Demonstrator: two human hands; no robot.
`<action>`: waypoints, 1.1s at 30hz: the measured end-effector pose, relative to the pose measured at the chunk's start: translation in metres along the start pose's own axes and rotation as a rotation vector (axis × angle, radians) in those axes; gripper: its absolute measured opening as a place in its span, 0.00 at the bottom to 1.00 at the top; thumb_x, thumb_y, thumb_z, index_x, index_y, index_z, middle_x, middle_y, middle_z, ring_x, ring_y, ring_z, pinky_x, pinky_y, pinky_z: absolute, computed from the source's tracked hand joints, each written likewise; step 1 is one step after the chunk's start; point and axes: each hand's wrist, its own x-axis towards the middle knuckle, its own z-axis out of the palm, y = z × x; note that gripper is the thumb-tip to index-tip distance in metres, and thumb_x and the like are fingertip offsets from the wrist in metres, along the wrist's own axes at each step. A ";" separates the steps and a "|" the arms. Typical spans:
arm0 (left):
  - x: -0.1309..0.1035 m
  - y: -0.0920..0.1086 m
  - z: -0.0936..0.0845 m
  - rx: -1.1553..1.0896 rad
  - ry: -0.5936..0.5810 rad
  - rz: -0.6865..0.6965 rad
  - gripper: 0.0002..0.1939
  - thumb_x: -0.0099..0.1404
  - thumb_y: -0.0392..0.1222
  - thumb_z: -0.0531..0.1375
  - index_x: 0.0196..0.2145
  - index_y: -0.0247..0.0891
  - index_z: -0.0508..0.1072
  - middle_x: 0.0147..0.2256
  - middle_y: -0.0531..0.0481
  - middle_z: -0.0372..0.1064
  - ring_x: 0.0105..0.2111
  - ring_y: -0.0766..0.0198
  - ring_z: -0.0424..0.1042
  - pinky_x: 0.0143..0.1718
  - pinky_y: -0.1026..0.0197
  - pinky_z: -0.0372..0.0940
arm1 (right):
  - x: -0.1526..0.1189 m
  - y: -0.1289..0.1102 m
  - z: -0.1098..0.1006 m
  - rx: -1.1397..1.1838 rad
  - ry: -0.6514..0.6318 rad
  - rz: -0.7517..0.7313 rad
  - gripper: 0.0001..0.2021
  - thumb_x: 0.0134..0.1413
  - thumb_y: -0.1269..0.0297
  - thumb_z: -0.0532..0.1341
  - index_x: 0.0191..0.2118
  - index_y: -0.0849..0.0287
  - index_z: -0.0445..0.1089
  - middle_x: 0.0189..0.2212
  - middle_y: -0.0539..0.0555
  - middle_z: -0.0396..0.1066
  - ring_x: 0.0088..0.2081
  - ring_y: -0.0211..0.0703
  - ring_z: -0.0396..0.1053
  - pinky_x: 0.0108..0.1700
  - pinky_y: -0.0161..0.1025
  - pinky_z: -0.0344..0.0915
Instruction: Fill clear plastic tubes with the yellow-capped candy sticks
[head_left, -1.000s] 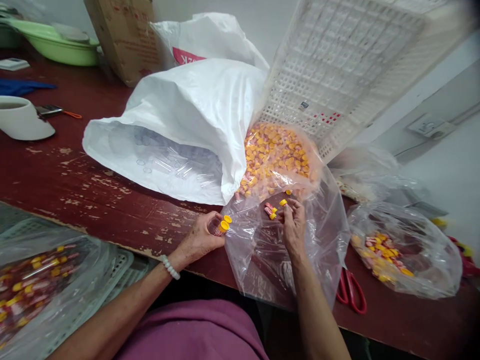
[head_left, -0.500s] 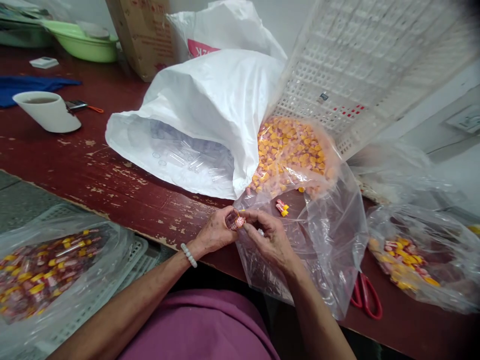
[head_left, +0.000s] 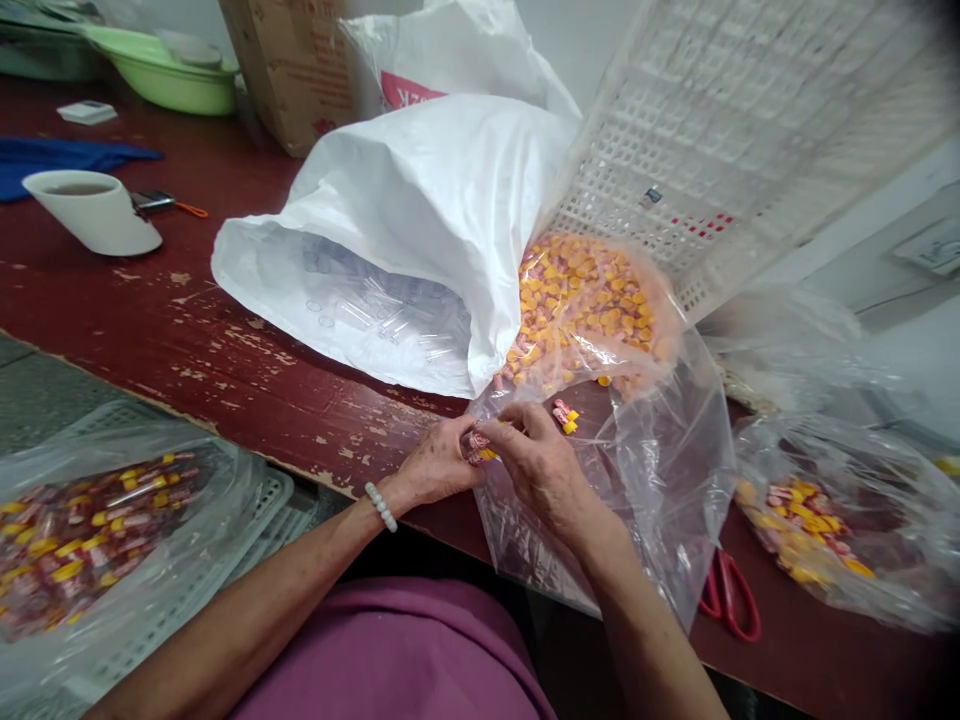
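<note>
My left hand (head_left: 442, 460) is closed around a small clear plastic tube (head_left: 474, 440) with red-and-white printed pieces and a bit of yellow showing at its end. Over that end, my right hand (head_left: 544, 470) bends its fingers in a pinch, the fingertips at the tube. What lies between them is hidden. Just beyond, two small red-and-white pieces with yellow ends (head_left: 565, 416) lie on a clear plastic bag (head_left: 645, 460). Many similar yellow-ended pieces (head_left: 585, 300) are heaped farther back in it. To the left, a white sack (head_left: 420, 170) lies with its mouth open, showing clear tubes (head_left: 382, 310).
A bag of filled tubes (head_left: 97, 530) rests on a crate at lower left. Red-handled scissors (head_left: 731, 595) and another bag of yellow-ended pieces (head_left: 817, 520) are at right. A white plastic basket (head_left: 720, 130) leans behind. A white cup (head_left: 97, 215) stands at left.
My right hand has risen and turned over the tube's end, covering more of it. The red-and-white piece at its fingertips is now largely hidden. My left hand keeps its hold.
</note>
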 end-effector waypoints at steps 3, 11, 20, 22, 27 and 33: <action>0.001 -0.001 0.001 0.016 0.005 0.019 0.11 0.45 0.29 0.57 0.30 0.33 0.69 0.26 0.54 0.65 0.26 0.69 0.61 0.25 0.67 0.55 | 0.001 -0.004 -0.005 0.076 0.058 -0.029 0.23 0.54 0.79 0.51 0.54 0.53 0.62 0.47 0.57 0.63 0.48 0.44 0.62 0.49 0.43 0.63; 0.001 -0.006 0.004 -0.159 0.022 -0.026 0.09 0.46 0.31 0.59 0.29 0.33 0.67 0.25 0.55 0.62 0.25 0.70 0.59 0.25 0.68 0.54 | -0.006 -0.011 0.031 -0.022 0.239 0.109 0.21 0.45 0.80 0.51 0.43 0.55 0.68 0.41 0.55 0.64 0.42 0.45 0.61 0.44 0.45 0.60; 0.004 -0.008 0.005 -0.359 0.043 -0.130 0.13 0.42 0.28 0.58 0.30 0.33 0.67 0.25 0.56 0.64 0.24 0.72 0.61 0.25 0.69 0.56 | -0.022 0.060 0.018 -0.117 0.360 0.454 0.12 0.51 0.73 0.52 0.41 0.60 0.67 0.37 0.57 0.66 0.41 0.45 0.63 0.44 0.42 0.61; 0.002 -0.010 0.005 -0.387 0.029 -0.121 0.14 0.42 0.28 0.59 0.31 0.33 0.67 0.26 0.56 0.64 0.24 0.72 0.62 0.25 0.69 0.56 | -0.033 0.092 0.017 -0.306 0.310 0.625 0.08 0.53 0.67 0.55 0.37 0.61 0.68 0.35 0.58 0.66 0.39 0.46 0.63 0.42 0.44 0.61; -0.003 -0.010 0.003 -0.394 -0.066 -0.103 0.15 0.44 0.29 0.58 0.33 0.34 0.65 0.27 0.56 0.62 0.25 0.71 0.62 0.26 0.69 0.57 | -0.044 0.110 0.016 -0.348 0.206 0.686 0.09 0.56 0.61 0.55 0.36 0.60 0.69 0.32 0.57 0.67 0.35 0.45 0.63 0.39 0.42 0.61; -0.006 -0.005 0.002 -0.097 -0.073 0.052 0.13 0.46 0.28 0.56 0.33 0.34 0.68 0.27 0.56 0.63 0.26 0.70 0.61 0.26 0.68 0.55 | -0.018 0.031 -0.003 0.072 0.273 0.331 0.08 0.57 0.61 0.57 0.40 0.55 0.70 0.38 0.55 0.67 0.40 0.41 0.66 0.40 0.39 0.65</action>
